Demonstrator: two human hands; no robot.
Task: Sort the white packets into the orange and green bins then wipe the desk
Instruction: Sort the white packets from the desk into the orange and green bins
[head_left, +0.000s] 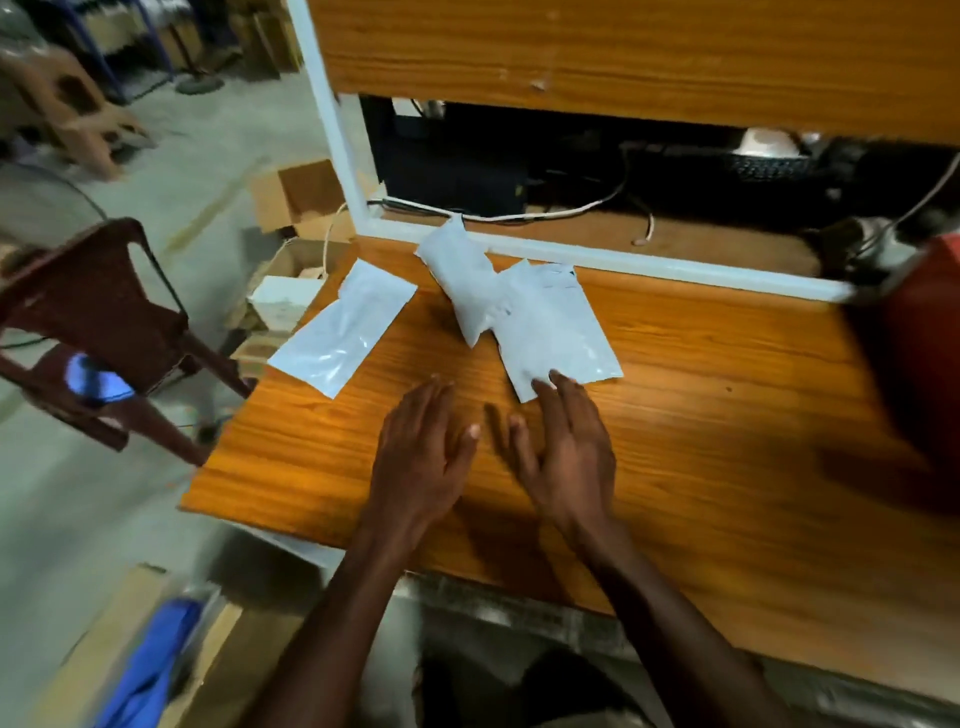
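White packets lie in three places on the wooden counter (675, 441), all beyond the person's fingertips. A flat packet (558, 325) sits just ahead of the right hand (563, 447); that hand's fingers are straight and loosely spread, and the tips of the longest ones touch the packet's near edge. A plump, rolled packet (462, 280) lies across the flat one's far-left corner, overlapping it, with its upper end reaching the white strip at the back of the counter. A third, glossy packet (345, 327) lies well to the left of the left hand (423, 452), apart from the other two, near the counter's left edge — one corner seems to hang over it.

The left hand is open too, fingers straight and close together, hovering over or resting on bare wood just beside the right hand; which of the two cannot be told. It holds nothing.

Far to the right of the right hand a blurred red object (919, 353) stands on the counter. Off to the left, past the counter's edge, stands a dark brown plastic chair (98, 312), with cardboard boxes (296, 195) on the floor behind it.
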